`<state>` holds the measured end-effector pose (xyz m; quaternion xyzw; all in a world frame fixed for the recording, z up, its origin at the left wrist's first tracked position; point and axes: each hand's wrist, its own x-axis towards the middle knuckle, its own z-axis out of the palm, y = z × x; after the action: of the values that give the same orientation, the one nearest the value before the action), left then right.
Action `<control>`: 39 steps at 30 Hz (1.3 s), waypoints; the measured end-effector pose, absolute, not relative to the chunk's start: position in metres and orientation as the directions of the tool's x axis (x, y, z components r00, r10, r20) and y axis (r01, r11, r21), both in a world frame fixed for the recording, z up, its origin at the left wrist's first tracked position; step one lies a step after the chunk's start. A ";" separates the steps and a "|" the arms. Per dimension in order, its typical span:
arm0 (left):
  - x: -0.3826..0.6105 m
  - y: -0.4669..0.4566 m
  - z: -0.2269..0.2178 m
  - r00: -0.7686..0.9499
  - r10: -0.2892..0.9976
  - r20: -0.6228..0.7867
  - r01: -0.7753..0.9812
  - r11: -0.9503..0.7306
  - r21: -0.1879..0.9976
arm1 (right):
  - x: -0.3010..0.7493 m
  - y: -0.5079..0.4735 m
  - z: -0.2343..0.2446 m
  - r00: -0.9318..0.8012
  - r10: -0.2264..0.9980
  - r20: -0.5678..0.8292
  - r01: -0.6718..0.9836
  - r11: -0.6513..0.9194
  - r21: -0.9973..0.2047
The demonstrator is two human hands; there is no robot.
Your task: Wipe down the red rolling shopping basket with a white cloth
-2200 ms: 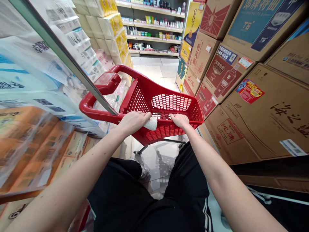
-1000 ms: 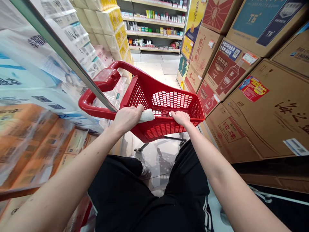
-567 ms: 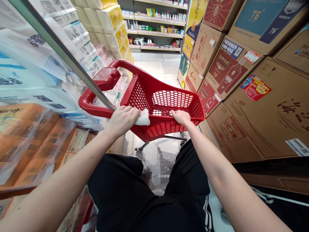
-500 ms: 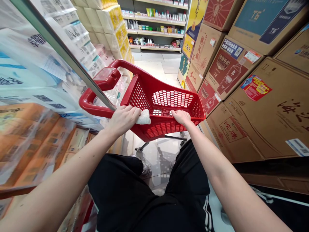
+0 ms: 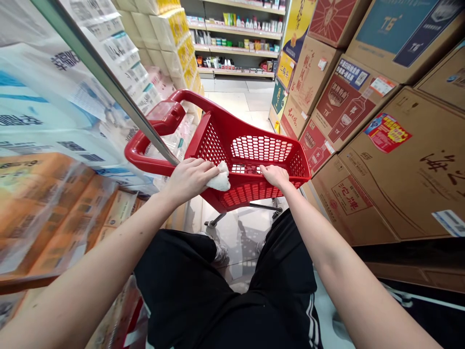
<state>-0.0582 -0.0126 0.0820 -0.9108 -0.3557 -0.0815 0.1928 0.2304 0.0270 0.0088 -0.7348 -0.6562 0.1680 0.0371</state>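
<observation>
A red plastic shopping cart (image 5: 254, 191) stands crosswise just ahead of me, its perforated basket showing nothing inside. My left hand (image 5: 192, 178) is closed on a small white cloth (image 5: 220, 178) and rests on the near rim, by the handle end. Part of the cloth sticks out past the fingertips and lies against the rim. Farther right, my right hand (image 5: 275, 175) grips the same rim, thumb over the inner side and fingers mostly hidden. The cart's looped red handle (image 5: 148, 164) extends to the left.
Stacked cardboard cartons (image 5: 392, 179) line the right side. Wrapped paper packs (image 5: 43, 121) are piled on the left, behind a slanting metal pole (image 5: 119, 92). Shelves of bottles and tubes (image 5: 236, 51) stand at the aisle's far end. Pale floor tiles (image 5: 236, 102) run between.
The cloth is bunched differently, its upper corner now raised beside my left fingers. The cart and both hands appear slightly farther right in view. My right hand keeps its grip on the rim.
</observation>
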 end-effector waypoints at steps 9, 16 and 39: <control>-0.069 -0.008 0.085 0.801 0.568 0.191 0.598 -0.775 -0.205 | 0.230 0.027 0.007 0.082 0.980 -0.183 0.951 -0.132 -0.281; -0.067 -0.006 0.088 0.788 0.597 0.150 0.610 -0.722 -0.328 | 0.228 0.027 0.008 0.076 0.982 -0.172 0.948 -0.125 -0.292; -0.054 -0.002 0.081 0.768 0.597 0.231 0.633 -0.657 -0.408 | 0.237 0.033 0.005 0.070 0.984 -0.166 0.949 -0.117 -0.294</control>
<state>-0.0539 -0.0020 0.0811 -0.9095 -0.3381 -0.0385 0.2387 0.2367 0.0328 0.0051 -0.7294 -0.6622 0.1628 0.0538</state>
